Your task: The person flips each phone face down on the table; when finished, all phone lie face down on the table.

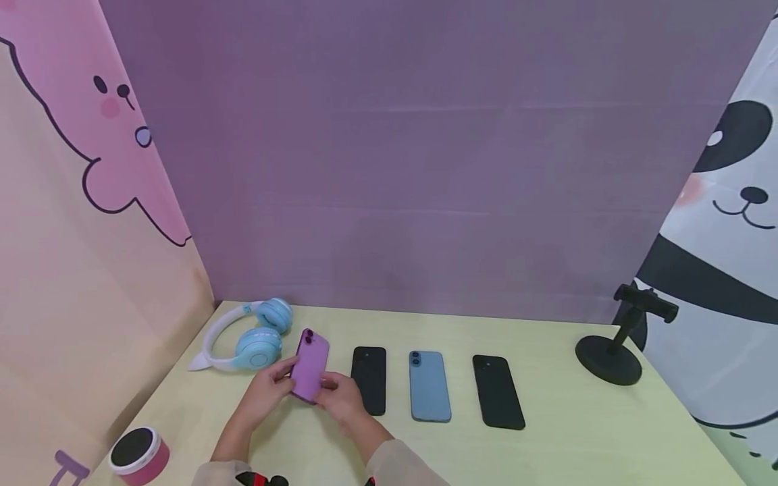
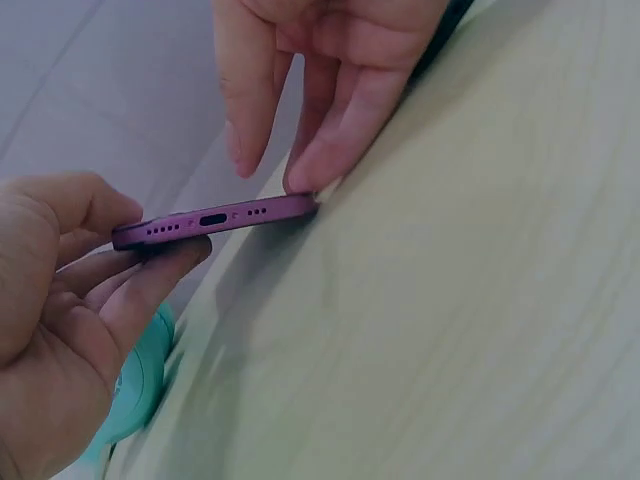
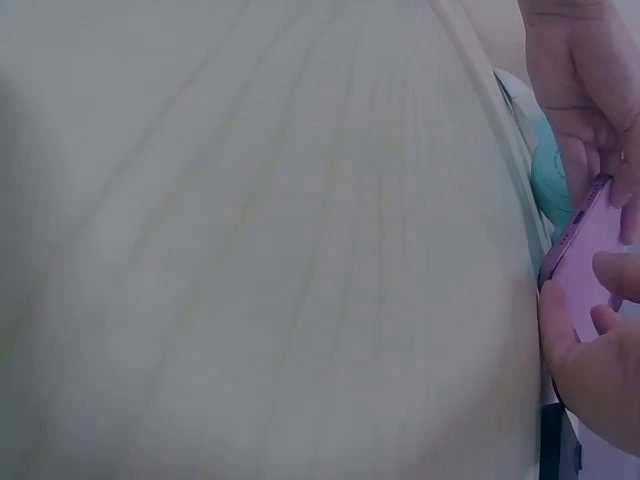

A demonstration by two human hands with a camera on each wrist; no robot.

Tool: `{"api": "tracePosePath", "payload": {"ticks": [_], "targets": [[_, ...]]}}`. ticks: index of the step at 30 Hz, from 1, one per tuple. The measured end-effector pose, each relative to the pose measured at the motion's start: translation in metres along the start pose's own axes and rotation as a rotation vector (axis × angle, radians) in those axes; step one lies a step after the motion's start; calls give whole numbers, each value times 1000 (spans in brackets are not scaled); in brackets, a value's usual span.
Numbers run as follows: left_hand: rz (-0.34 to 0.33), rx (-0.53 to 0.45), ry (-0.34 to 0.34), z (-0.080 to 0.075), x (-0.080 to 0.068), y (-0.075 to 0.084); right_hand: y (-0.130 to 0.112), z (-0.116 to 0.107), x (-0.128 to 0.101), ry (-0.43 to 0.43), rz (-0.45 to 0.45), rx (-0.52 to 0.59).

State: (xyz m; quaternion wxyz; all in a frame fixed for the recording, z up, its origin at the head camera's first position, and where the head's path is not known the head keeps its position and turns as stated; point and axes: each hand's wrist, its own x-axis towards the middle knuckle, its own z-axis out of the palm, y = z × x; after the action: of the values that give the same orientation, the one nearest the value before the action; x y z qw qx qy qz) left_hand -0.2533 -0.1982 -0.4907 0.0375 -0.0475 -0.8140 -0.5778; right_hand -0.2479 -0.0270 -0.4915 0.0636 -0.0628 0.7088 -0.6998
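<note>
A purple phone (image 1: 310, 366) is raised at a tilt over the table, its back with the camera lenses facing up. Along its left edge my left hand (image 1: 265, 395) pinches it between thumb and fingers. On the other side my right hand (image 1: 344, 399) touches the lower right corner with its fingertips; in the left wrist view another of its digits stands off the phone's back. The phone's bottom edge (image 2: 213, 220), with port and speaker holes, shows in the left wrist view. Right of it lie a black phone (image 1: 369, 381), a blue phone (image 1: 429, 386) and another black phone (image 1: 498, 391).
Blue and white headphones (image 1: 258, 348) lie close behind my left hand. A pink jar with a black top (image 1: 139, 456) stands at the table's left front. At the far right is a black stand (image 1: 610, 360). A purple backdrop (image 1: 425, 169) rises behind the table.
</note>
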Motion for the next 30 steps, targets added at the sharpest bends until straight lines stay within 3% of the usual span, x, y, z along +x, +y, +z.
{"api": "tracePosePath", "payload": {"ticks": [9, 16, 25, 30], "targets": [[-11, 207, 37, -8, -6, 0, 6, 7, 6, 81, -31, -332], [-49, 317, 48, -8, -8, -4, 6, 11, 5, 109, -37, -372], [-32, 343, 17, -6, -7, -9, 7, 10, 7, 122, -111, -554], [-40, 351, 8, -4, -7, -9, 9, 9, 8, 132, -111, -543]]}}
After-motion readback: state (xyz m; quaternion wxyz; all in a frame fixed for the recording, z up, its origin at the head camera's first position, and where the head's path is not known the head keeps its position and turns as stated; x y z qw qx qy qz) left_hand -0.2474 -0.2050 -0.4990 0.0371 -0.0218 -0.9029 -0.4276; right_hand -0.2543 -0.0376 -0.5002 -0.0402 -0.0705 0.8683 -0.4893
